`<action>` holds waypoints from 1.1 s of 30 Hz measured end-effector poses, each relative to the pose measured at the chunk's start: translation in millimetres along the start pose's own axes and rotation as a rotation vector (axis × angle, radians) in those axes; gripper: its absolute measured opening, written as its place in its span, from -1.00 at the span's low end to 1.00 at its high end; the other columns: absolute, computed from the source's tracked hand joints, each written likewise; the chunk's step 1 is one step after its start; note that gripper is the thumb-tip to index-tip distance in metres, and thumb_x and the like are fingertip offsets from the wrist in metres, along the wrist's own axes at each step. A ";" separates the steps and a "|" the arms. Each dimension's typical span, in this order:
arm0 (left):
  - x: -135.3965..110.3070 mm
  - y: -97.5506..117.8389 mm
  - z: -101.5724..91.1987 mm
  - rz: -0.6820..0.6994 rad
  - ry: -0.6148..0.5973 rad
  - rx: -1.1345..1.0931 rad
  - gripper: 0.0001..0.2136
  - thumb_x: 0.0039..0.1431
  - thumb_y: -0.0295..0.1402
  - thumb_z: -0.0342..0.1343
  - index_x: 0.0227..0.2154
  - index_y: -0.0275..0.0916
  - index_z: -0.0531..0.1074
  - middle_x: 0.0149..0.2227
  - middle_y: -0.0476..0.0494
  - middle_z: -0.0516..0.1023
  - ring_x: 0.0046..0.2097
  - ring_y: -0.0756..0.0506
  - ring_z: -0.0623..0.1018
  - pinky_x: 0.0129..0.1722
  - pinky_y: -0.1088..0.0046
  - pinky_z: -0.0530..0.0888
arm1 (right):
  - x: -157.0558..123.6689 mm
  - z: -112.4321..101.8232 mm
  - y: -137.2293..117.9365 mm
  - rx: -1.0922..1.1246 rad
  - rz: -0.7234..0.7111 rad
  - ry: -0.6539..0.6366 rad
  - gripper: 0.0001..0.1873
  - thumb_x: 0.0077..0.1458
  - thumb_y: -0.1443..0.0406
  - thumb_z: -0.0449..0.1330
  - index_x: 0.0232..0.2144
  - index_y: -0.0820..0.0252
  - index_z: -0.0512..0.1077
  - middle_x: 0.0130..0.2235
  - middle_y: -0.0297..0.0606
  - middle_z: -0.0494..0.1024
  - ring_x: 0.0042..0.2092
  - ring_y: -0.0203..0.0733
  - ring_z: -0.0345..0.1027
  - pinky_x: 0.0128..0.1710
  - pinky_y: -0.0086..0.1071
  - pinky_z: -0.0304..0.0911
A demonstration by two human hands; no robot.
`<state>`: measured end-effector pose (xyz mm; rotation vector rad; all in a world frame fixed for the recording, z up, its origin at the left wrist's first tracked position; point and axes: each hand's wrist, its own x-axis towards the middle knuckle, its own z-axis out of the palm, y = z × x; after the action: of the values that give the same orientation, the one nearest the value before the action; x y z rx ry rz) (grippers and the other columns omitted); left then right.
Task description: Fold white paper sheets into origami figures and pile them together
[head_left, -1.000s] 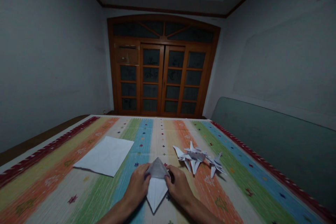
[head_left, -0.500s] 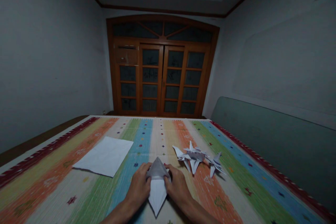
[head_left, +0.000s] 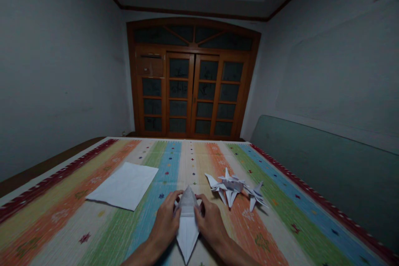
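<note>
A folded white paper piece (head_left: 187,226), long and kite-shaped, lies under my hands with its sharp tip pointing toward me. My left hand (head_left: 165,222) grips its left edge with the fingertips, and my right hand (head_left: 210,222) holds the right edge. Part of the paper's sides is hidden by my fingers. To the right of my right hand stand two finished white origami figures with spiky points (head_left: 230,185) (head_left: 256,196). A flat white paper sheet (head_left: 124,185) lies to the left of my left hand.
Everything rests on a striped multicoloured cloth (head_left: 93,241) with a red border, covering a bed or low table. A grey-green padded panel (head_left: 318,174) runs along the right side. Wooden glazed doors (head_left: 192,77) stand at the far end.
The top of the folded paper has changed from grey to white, and its tip has slid slightly toward me. My fingers have shifted along its edges.
</note>
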<state>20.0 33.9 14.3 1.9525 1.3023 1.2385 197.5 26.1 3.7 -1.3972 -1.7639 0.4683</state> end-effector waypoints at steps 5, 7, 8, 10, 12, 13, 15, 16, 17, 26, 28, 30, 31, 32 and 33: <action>-2.3 1.8 2.1 0.031 0.045 -0.001 -0.54 0.03 -0.48 0.01 0.04 -0.20 0.46 -0.14 -0.22 0.56 -0.17 -0.23 0.56 -0.08 0.21 0.50 | -3.0 -0.7 -5.2 0.051 -0.029 -0.036 -0.71 0.17 0.38 0.08 -0.10 0.27 0.50 -0.44 -0.23 0.58 -0.42 -0.10 0.48 -0.39 -0.40 0.21; -2.8 3.1 2.5 0.028 0.059 -0.020 -0.53 0.01 -0.48 0.03 0.04 -0.18 0.46 -0.14 -0.21 0.55 -0.19 -0.22 0.55 -0.11 0.23 0.50 | -3.4 -0.7 -6.9 0.077 -0.037 -0.055 -0.69 0.15 0.37 0.09 -0.08 0.29 0.50 -0.45 -0.24 0.57 -0.43 -0.10 0.46 -0.40 -0.40 0.21; -2.9 3.9 2.4 0.021 0.061 -0.034 -0.53 0.01 -0.47 0.04 0.04 -0.19 0.46 -0.13 -0.21 0.54 -0.22 -0.21 0.55 -0.14 0.24 0.51 | -3.4 -0.6 -7.3 0.077 -0.035 -0.060 -0.68 0.14 0.36 0.09 -0.08 0.29 0.51 -0.46 -0.24 0.56 -0.43 -0.10 0.45 -0.40 -0.39 0.21; -3.3 5.3 1.7 -0.009 0.057 -0.071 -0.54 0.04 -0.41 0.09 0.06 -0.21 0.44 -0.15 -0.20 0.54 -0.32 -0.18 0.53 -0.21 0.25 0.52 | -3.1 -0.4 -7.1 0.062 -0.020 -0.060 -0.65 0.15 0.32 0.12 -0.05 0.31 0.51 -0.47 -0.24 0.54 -0.44 -0.10 0.43 -0.39 -0.38 0.21; -3.8 5.1 -0.1 -0.039 0.047 -0.121 -0.57 0.10 -0.31 0.12 0.06 -0.22 0.45 -0.16 -0.19 0.54 -0.38 -0.16 0.52 -0.25 0.26 0.52 | -2.9 -0.8 -5.9 0.063 -0.006 -0.054 -0.60 0.17 0.26 0.13 0.00 0.33 0.51 -0.46 -0.22 0.55 -0.43 -0.08 0.43 -0.38 -0.36 0.23; -4.0 4.0 -1.1 -0.047 0.046 -0.151 -0.60 0.14 -0.26 0.11 0.05 -0.21 0.46 -0.15 -0.19 0.55 -0.34 -0.17 0.54 -0.22 0.25 0.52 | -2.8 -1.3 -5.0 0.073 -0.002 -0.046 -0.58 0.19 0.23 0.12 0.02 0.34 0.51 -0.44 -0.19 0.57 -0.41 -0.07 0.44 -0.36 -0.35 0.25; -4.0 0.0 -3.1 -0.066 0.046 -0.208 -0.62 0.19 -0.22 0.06 0.03 -0.20 0.48 -0.13 -0.20 0.56 -0.24 -0.21 0.57 -0.17 0.24 0.52 | -2.7 -2.6 -2.7 0.107 -0.005 -0.027 -0.56 0.24 0.20 0.06 0.04 0.33 0.52 -0.36 -0.13 0.61 -0.36 -0.05 0.47 -0.28 -0.32 0.29; -3.6 -2.5 -3.8 -0.085 0.043 -0.230 -0.62 0.18 -0.24 0.03 0.02 -0.20 0.48 -0.12 -0.20 0.56 -0.20 -0.22 0.57 -0.17 0.24 0.52 | -2.6 -3.3 -1.5 0.122 -0.008 -0.021 -0.56 0.26 0.21 0.03 0.03 0.33 0.52 -0.34 -0.11 0.62 -0.33 -0.05 0.48 -0.26 -0.31 0.30; -3.0 -5.1 -4.3 -0.109 0.035 -0.243 -0.61 0.14 -0.28 0.02 0.02 -0.20 0.48 -0.10 -0.21 0.55 -0.18 -0.22 0.57 -0.19 0.26 0.52 | -2.4 -3.9 -0.4 0.132 -0.011 -0.022 -0.56 0.27 0.23 0.00 0.03 0.32 0.53 -0.33 -0.11 0.63 -0.33 -0.05 0.48 -0.24 -0.31 0.31; -0.1 -10.9 -8.1 -0.147 -0.064 -0.143 -0.48 -0.15 -0.48 0.13 -0.01 -0.21 0.47 -0.29 -0.06 0.55 -0.16 -0.22 0.55 0.00 0.20 0.42 | -2.9 -1.9 11.6 0.104 -0.008 -0.047 -0.36 -0.14 0.48 0.15 0.07 0.27 0.47 -0.32 -0.23 0.55 -0.27 -0.08 0.46 -0.18 -0.33 0.34; -1.5 -12.2 -8.3 -0.136 -0.082 -0.083 -0.47 -0.13 -0.49 0.15 0.02 -0.20 0.45 -0.30 -0.04 0.54 -0.13 -0.23 0.55 0.04 0.18 0.38 | -4.1 -1.8 14.6 0.081 -0.005 -0.029 -0.34 -0.18 0.48 0.18 0.07 0.23 0.47 -0.21 -0.16 0.56 -0.19 -0.04 0.45 -0.09 -0.27 0.33; -2.2 -14.3 -7.6 -0.133 -0.097 -0.068 -0.46 -0.13 -0.51 0.16 0.03 -0.20 0.44 -0.32 -0.02 0.52 -0.15 -0.22 0.54 0.02 0.21 0.39 | -4.6 -2.2 16.6 0.061 0.001 -0.034 -0.42 -0.18 0.47 0.19 -0.01 0.20 0.51 -0.15 -0.13 0.56 -0.14 0.00 0.44 -0.05 -0.24 0.32; -2.1 -15.3 -7.2 -0.134 -0.106 -0.074 -0.46 -0.13 -0.52 0.15 0.03 -0.20 0.43 -0.33 -0.01 0.51 -0.16 -0.21 0.55 0.00 0.23 0.39 | -4.3 -2.6 17.1 0.052 0.003 -0.045 -0.48 -0.17 0.46 0.20 -0.07 0.19 0.53 -0.15 -0.13 0.56 -0.13 0.01 0.43 -0.05 -0.24 0.31; -1.8 -16.1 -6.7 -0.135 -0.114 -0.084 -0.44 -0.13 -0.54 0.15 0.04 -0.21 0.42 -0.35 0.01 0.51 -0.18 -0.20 0.55 -0.02 0.26 0.40 | -3.8 -3.1 17.3 0.045 0.005 -0.054 -0.55 -0.17 0.46 0.20 -0.14 0.19 0.53 -0.18 -0.15 0.56 -0.14 0.00 0.43 -0.07 -0.25 0.31; -1.4 -16.6 -6.3 -0.135 -0.122 -0.095 -0.42 -0.13 -0.55 0.14 0.06 -0.21 0.40 -0.37 0.02 0.50 -0.20 -0.18 0.55 -0.04 0.29 0.40 | -3.1 -3.5 17.3 0.041 0.008 -0.060 -0.60 -0.17 0.47 0.19 -0.20 0.19 0.52 -0.21 -0.17 0.56 -0.15 -0.01 0.43 -0.09 -0.28 0.30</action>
<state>6.7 39.3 3.9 1.8126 1.2685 1.0793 211.2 28.0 -7.7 -1.3753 -1.7878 0.5528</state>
